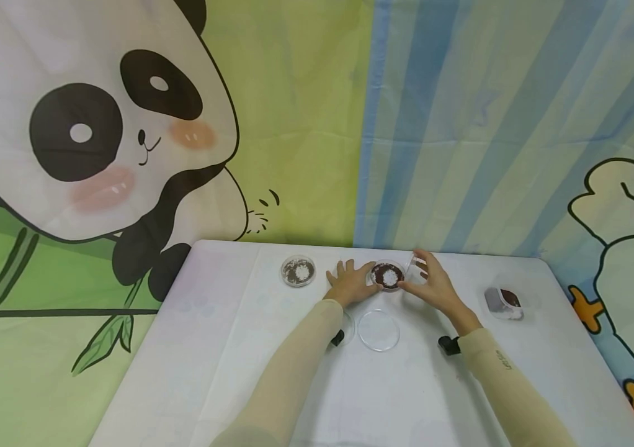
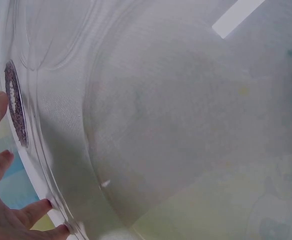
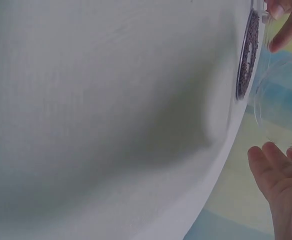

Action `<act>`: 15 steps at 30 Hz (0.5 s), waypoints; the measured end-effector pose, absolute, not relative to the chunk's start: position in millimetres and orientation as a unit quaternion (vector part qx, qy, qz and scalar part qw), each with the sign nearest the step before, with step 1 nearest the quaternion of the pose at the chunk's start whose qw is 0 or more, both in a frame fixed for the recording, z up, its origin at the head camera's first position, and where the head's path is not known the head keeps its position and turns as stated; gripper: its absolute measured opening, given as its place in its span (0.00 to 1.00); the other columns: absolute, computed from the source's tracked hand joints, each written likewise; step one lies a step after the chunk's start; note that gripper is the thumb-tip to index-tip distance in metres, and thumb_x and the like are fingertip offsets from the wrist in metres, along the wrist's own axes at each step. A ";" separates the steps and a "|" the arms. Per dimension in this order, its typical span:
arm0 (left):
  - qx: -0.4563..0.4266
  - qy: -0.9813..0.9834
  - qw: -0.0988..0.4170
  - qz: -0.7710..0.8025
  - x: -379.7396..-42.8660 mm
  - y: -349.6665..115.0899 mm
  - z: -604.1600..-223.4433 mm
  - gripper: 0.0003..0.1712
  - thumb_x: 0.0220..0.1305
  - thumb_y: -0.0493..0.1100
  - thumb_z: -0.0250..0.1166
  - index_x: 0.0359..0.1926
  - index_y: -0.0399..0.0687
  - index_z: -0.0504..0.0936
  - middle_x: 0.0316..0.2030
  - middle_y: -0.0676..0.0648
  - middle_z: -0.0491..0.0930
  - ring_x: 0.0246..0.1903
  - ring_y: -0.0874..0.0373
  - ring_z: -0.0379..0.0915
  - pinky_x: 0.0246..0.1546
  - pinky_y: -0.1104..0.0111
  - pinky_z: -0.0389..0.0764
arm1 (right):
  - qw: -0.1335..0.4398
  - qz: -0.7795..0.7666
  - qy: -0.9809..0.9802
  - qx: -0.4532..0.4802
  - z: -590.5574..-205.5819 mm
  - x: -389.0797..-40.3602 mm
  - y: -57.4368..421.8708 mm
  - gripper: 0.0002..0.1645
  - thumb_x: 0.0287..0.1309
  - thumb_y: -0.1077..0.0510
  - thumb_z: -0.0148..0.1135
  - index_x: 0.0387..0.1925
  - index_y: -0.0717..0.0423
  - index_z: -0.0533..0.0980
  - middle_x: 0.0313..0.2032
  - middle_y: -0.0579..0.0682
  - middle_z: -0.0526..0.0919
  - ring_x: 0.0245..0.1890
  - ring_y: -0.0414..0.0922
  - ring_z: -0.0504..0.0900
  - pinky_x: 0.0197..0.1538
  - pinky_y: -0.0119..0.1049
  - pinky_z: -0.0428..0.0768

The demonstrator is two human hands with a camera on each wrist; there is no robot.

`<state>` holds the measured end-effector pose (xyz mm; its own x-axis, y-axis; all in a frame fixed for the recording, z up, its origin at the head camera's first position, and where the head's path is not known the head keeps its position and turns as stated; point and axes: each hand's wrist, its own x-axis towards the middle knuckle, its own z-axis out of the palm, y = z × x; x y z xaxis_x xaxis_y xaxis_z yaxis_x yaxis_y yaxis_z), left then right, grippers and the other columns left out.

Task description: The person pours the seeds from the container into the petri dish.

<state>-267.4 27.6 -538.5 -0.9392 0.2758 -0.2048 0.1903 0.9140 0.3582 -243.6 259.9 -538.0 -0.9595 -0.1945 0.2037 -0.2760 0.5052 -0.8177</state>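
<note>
In the head view a petri dish (image 1: pixel 388 275) of dark brown material with a white patch stands between my two hands. My left hand (image 1: pixel 348 284) holds its left edge between thumb and forefinger, the other fingers spread. A clear lid (image 3: pixel 282 95) stands tilted over the dish's right side; my right hand (image 1: pixel 432 284) holds it at the edge, the thumb low beside the dish. The fingertips (image 3: pixel 269 151) of the right hand meet the lid's rim in the right wrist view. Exactly how the thumb touches is hard to tell.
Another filled petri dish (image 1: pixel 298 271) stands to the left. Nearer me lies a clear round dish part (image 1: pixel 379 330), with a second clear piece (image 1: pixel 348 328) partly behind my left wrist. A small container with brown contents (image 1: pixel 504 303) lies at the right. A printed curtain (image 1: pixel 300 124) hangs behind the table.
</note>
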 end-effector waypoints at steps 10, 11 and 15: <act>0.118 0.971 0.134 0.160 -267.2 26.9 -536.0 0.42 0.64 0.74 0.55 0.77 0.76 0.57 0.75 0.39 0.53 0.74 0.32 0.41 0.64 0.31 0.47 | 0.031 0.474 -0.869 0.139 -541.3 -250.6 248.7 0.59 0.52 0.53 0.78 0.76 0.61 0.52 0.72 0.63 0.58 0.65 0.68 0.66 0.61 0.64 0.68; 0.118 0.971 0.136 0.159 -267.1 26.8 -535.7 0.42 0.65 0.74 0.55 0.77 0.76 0.57 0.75 0.39 0.53 0.74 0.33 0.40 0.64 0.31 0.47 | 0.029 0.470 -0.871 0.139 -541.3 -251.0 247.6 0.60 0.52 0.52 0.79 0.76 0.60 0.51 0.72 0.63 0.58 0.65 0.68 0.66 0.61 0.65 0.68; 0.118 0.970 0.138 0.161 -267.0 27.3 -534.7 0.42 0.65 0.74 0.55 0.77 0.76 0.57 0.75 0.39 0.53 0.74 0.32 0.41 0.64 0.30 0.47 | 0.020 0.454 -0.880 0.136 -541.0 -251.9 243.9 0.62 0.52 0.49 0.78 0.78 0.57 0.49 0.73 0.63 0.58 0.66 0.68 0.64 0.60 0.67 0.68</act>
